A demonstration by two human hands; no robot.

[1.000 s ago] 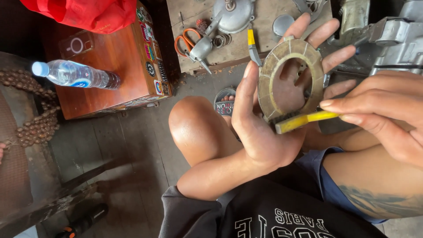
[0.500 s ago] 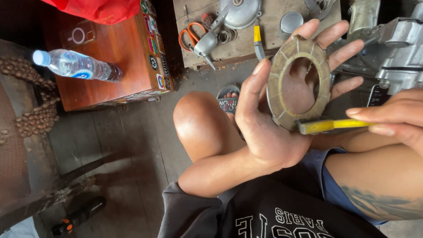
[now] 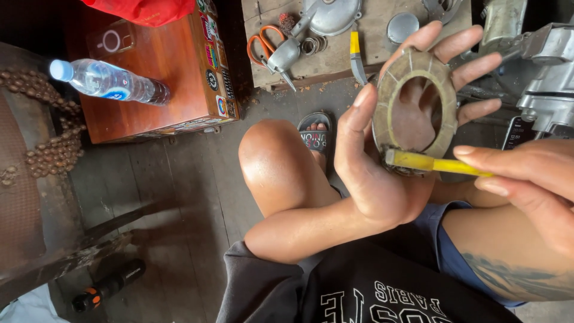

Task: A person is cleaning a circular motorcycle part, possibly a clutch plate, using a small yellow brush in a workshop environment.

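My left hand (image 3: 382, 161) holds a flat, worn brown friction ring (image 3: 445, 113) upright against its palm, thumb on the left rim and fingers spread behind. My right hand (image 3: 526, 179) grips a yellow-handled brush (image 3: 436, 163) and presses its bristle end against the ring's lower edge. Both hands hover above my bent knee (image 3: 272, 161).
A wooden box (image 3: 155, 72) with stickers carries a lying water bottle (image 3: 107, 81). On a board (image 3: 382, 45) at the top lie orange scissors (image 3: 263, 45), a metal cover, springs and a yellow-handled tool (image 3: 357, 57). An engine part (image 3: 550, 78) stands at the right. A screwdriver (image 3: 107, 287) lies on the floor.
My right hand slid the brush leftward across the ring's lower edge after pulling it to the right half a second before. The left hand shifted the ring slightly.
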